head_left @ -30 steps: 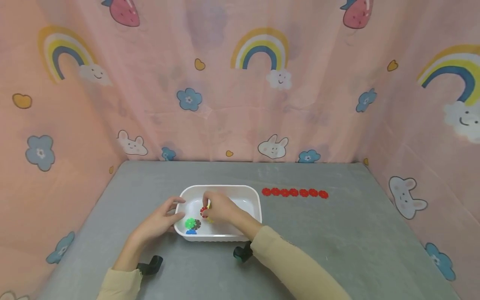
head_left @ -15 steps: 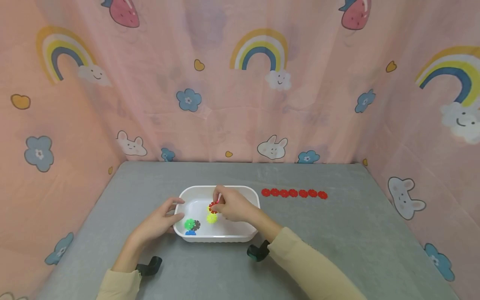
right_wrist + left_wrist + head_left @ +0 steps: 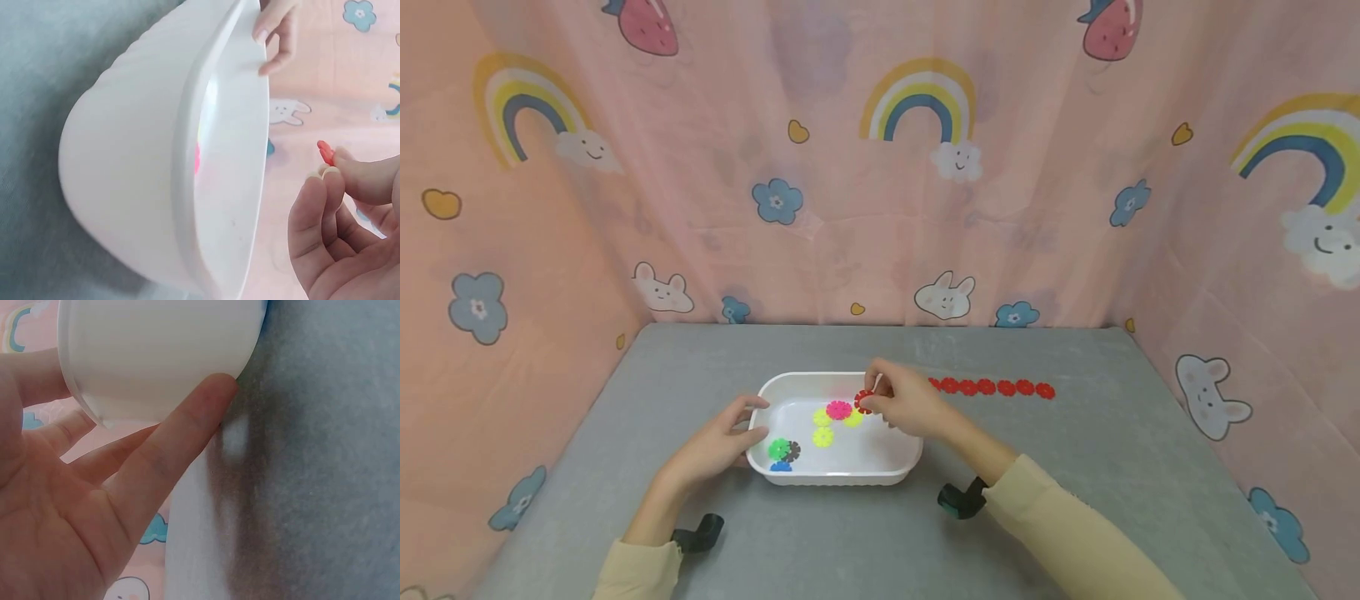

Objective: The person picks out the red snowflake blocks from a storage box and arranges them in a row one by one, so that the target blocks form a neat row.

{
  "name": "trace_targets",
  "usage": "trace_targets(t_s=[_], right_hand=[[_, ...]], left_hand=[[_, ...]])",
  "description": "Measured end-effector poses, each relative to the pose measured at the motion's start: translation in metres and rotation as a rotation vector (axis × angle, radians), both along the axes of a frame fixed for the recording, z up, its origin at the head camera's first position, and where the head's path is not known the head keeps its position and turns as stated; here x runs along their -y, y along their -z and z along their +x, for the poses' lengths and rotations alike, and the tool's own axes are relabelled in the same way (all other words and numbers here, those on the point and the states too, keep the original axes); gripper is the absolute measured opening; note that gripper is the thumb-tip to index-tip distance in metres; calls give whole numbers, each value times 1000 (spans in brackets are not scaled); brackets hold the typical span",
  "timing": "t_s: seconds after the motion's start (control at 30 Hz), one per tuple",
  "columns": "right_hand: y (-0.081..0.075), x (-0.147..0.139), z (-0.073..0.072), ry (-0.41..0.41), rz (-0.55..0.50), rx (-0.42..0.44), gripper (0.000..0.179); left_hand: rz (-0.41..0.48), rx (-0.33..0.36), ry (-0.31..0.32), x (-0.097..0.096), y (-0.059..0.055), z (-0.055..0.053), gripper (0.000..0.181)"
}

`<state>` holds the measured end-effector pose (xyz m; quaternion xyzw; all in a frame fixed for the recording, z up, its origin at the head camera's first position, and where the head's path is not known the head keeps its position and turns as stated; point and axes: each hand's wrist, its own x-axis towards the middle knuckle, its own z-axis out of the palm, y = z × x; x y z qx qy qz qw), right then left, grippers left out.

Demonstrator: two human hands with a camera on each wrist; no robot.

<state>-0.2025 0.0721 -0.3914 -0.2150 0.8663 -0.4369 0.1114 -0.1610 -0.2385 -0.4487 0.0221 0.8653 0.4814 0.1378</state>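
Note:
My right hand (image 3: pixel 912 400) pinches a red snowflake disc (image 3: pixel 864 402) between thumb and fingertips, above the right end of the white plastic tub (image 3: pixel 835 479). In the right wrist view the red disc (image 3: pixel 325 152) shows edge-on at the fingertips. My left hand (image 3: pixel 722 435) holds the tub's left end, thumb and a finger at the rim. From the left wrist, other fingers (image 3: pixel 187 425) show against its outer wall. Inside lie a pink disc (image 3: pixel 838 410), several yellow discs (image 3: pixel 823 437), a green disc (image 3: pixel 779 448), a dark grey disc (image 3: pixel 793 451) and a blue disc (image 3: pixel 781 467).
A row of several red discs (image 3: pixel 987 387) runs along the grey table (image 3: pixel 1112 467), right of the tub; my right hand overlaps its left end in the head view. Pink patterned cloth (image 3: pixel 850 242) hangs behind and at both sides of the table.
My right hand has moved right and slightly up with the red disc, from the tub's middle to its right end. The pink and yellow discs are uncovered. My left hand stays at the tub.

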Motion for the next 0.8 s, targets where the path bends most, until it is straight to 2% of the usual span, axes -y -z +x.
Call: trace_targets(t_s=[0.4, 0.67, 0.8], right_hand=[[7, -42, -7, 183, -14, 13, 18], [10, -82, -15, 207, -62, 43, 21], [12, -105, -18, 221, -34, 22, 21]], left_hand=[[22, 1, 5, 1, 0, 1, 47], [20, 0, 0, 1, -2, 2, 47], [26, 1, 7, 1, -2, 1, 47]])
